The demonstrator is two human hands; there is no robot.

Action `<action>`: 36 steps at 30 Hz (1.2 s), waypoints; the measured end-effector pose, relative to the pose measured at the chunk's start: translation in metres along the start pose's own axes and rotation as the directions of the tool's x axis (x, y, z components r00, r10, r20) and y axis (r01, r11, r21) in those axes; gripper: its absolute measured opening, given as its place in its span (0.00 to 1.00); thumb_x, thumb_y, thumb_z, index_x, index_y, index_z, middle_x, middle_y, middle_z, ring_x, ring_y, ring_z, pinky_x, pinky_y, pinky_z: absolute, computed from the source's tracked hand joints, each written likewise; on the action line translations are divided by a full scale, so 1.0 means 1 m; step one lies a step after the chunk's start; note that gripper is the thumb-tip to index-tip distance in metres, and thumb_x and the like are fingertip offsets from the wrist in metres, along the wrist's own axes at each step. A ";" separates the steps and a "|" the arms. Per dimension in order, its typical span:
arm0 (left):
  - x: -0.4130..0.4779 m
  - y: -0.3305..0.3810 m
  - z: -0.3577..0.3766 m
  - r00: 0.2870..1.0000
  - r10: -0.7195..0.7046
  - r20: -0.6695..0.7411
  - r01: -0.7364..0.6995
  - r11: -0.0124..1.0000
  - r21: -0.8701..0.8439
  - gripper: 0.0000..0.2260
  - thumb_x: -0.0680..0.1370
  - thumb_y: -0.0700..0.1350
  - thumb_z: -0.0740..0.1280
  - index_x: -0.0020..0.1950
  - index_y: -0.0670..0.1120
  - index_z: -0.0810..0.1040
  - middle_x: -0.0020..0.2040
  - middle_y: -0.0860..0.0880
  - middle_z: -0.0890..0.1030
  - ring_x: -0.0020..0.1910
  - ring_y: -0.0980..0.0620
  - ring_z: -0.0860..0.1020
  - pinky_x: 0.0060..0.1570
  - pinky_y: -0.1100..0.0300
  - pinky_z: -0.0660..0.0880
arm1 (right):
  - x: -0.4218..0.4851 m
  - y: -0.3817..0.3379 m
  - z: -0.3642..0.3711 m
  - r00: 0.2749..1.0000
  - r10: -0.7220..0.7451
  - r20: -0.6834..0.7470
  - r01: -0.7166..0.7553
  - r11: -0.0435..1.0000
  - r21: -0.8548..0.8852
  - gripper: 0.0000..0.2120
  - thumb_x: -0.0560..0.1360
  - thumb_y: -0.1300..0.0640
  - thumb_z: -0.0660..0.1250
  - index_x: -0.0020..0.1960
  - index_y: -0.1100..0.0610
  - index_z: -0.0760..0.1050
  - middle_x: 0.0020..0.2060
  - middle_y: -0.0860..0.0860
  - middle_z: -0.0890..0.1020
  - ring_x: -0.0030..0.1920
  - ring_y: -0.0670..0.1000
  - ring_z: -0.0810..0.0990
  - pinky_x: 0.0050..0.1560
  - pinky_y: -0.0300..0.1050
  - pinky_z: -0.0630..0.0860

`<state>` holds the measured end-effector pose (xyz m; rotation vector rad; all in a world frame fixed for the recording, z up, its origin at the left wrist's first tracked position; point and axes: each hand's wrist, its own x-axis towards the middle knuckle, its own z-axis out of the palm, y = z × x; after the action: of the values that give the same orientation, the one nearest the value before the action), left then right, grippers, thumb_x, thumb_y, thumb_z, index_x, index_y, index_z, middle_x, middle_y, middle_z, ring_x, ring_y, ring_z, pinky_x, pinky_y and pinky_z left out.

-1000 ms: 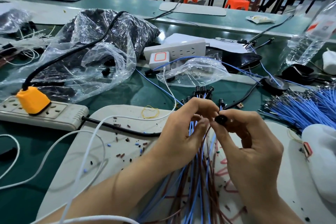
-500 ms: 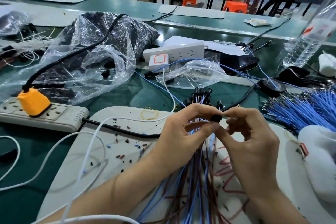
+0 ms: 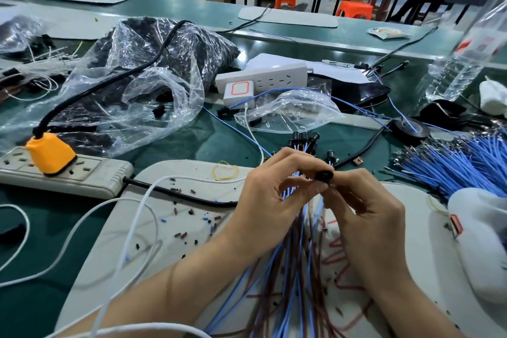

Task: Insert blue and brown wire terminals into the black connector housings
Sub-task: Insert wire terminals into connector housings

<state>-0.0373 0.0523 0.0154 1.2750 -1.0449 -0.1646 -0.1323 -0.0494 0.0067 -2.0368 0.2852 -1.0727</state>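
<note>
Wires (image 3: 296,255), blue and brown, are fanned over the grey mat (image 3: 178,217) nearest the viewer and are gathered upward into the left hand (image 3: 274,195), whose fingers are curled round the bundle. Compared with 1.0 s ago, the 2 hands are drawn closer together and the black connector housing (image 3: 323,175) is brought up against the left fingertips. A terminal is judged to be going in or nearly seated, though the entry itself is hidden. The housing is pinched by thumb and forefinger of the right hand (image 3: 367,208), the remaining fingers being loosely curled. Just beyond, finished housings (image 3: 304,138) are seen on the wire ends above the table (image 3: 219,143). Farther off, a plastic bag (image 3: 153,63) of black parts is seen.
</note>
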 end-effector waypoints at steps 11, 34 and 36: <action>0.001 0.005 -0.002 0.984 0.166 0.060 -0.176 0.955 0.238 0.06 0.75 0.35 0.68 0.51 0.37 0.80 0.47 0.45 0.78 0.43 0.53 0.77 0.44 0.62 0.75 | -0.004 -0.006 -0.001 0.999 0.007 0.035 -0.009 0.999 0.051 0.06 0.71 0.57 0.69 0.43 0.46 0.76 0.36 0.47 0.76 0.37 0.44 0.76 0.40 0.32 0.72; -0.002 -0.002 -0.004 0.981 0.195 0.019 -0.186 0.896 0.403 0.05 0.74 0.34 0.69 0.49 0.35 0.80 0.46 0.44 0.78 0.45 0.58 0.75 0.50 0.69 0.71 | -0.002 0.002 0.005 0.997 0.029 0.074 -0.030 1.000 0.009 0.14 0.70 0.67 0.71 0.45 0.49 0.77 0.36 0.51 0.81 0.38 0.47 0.80 0.41 0.37 0.77; -0.001 -0.003 -0.004 0.980 0.198 0.016 -0.187 0.894 0.408 0.05 0.74 0.33 0.69 0.49 0.35 0.80 0.45 0.43 0.78 0.44 0.56 0.76 0.50 0.68 0.72 | -0.001 0.004 0.007 0.997 0.009 0.075 -0.007 1.000 -0.029 0.12 0.70 0.68 0.71 0.45 0.51 0.78 0.35 0.52 0.81 0.37 0.49 0.80 0.40 0.41 0.76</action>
<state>-0.0336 0.0549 0.0131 1.5306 -1.2170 0.2355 -0.1268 -0.0475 0.0012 -2.0949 0.2716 -0.9902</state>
